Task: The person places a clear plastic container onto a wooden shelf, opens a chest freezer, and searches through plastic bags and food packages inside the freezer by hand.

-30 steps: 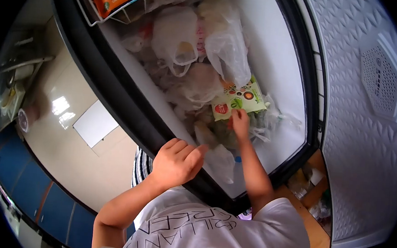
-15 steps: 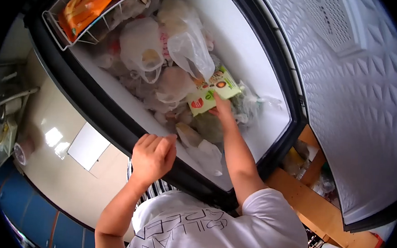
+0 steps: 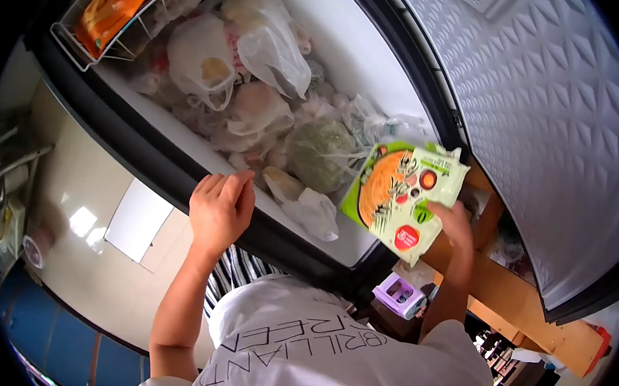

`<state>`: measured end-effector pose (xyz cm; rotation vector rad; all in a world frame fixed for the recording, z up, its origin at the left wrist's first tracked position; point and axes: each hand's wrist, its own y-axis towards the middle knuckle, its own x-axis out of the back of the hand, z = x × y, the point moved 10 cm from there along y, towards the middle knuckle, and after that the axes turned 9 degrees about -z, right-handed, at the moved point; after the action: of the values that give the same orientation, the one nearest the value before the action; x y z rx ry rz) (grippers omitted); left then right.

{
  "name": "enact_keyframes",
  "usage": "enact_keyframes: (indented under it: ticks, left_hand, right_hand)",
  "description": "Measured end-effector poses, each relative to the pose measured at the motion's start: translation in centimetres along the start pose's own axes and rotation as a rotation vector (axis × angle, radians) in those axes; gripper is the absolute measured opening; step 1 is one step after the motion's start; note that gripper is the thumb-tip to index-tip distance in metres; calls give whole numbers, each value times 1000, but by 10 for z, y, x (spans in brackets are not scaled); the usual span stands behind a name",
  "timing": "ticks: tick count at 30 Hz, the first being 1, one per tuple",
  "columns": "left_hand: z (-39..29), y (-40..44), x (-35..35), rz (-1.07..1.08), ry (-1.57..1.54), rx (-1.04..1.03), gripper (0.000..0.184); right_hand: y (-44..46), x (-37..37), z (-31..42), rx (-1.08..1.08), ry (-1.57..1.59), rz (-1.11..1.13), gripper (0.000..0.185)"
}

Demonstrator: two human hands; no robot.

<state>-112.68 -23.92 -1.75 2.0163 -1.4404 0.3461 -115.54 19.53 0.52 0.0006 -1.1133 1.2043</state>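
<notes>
My right hand (image 3: 455,226) grips a green and white food packet (image 3: 395,199) by its edge, thumb on the printed face. A picture of orange food and a red round mark show on it. The packet is above the freezer's near right corner. My left hand (image 3: 221,205) is closed in a loose fist against the black rim (image 3: 149,175) of the open chest freezer, with nothing seen in it. Inside the freezer lie knotted plastic bags (image 3: 200,56), a clear bag of something green (image 3: 319,151) and a white bag (image 3: 312,211).
A wire basket (image 3: 122,54) holding an orange packet (image 3: 114,7) hangs at the far left end. The freezer's raised lid (image 3: 536,130) stands at the right. Beside the freezer are a wooden shelf (image 3: 524,308) and a purple plastic basket (image 3: 397,296). Tiled floor (image 3: 75,155) lies at left.
My right hand has lifted the green and white packet out from among the bags and brought it right, towards me. My left hand stays at the rim. The view has shifted slightly.
</notes>
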Motion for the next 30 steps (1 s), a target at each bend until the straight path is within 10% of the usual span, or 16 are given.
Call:
enact_keyframes:
  ticks: [11,15,24,30]
  left_hand:
    - [-3,-1,0,38,-16,0,15]
    - [3,-2,4,37,-39,-14,18]
    - [1,-3,-3,68,-62,-30,21]
    - [4,-2,0,49,-96,-38,19]
  right_hand:
    - [42,-67,-83,-258,-517,92,39]
    - [37,-54,-16,293,-1090,-373,50]
    - [163,-78,-28,192,-1065,-131,48]
    - [176,-92,-5,70,-1596,96,65]
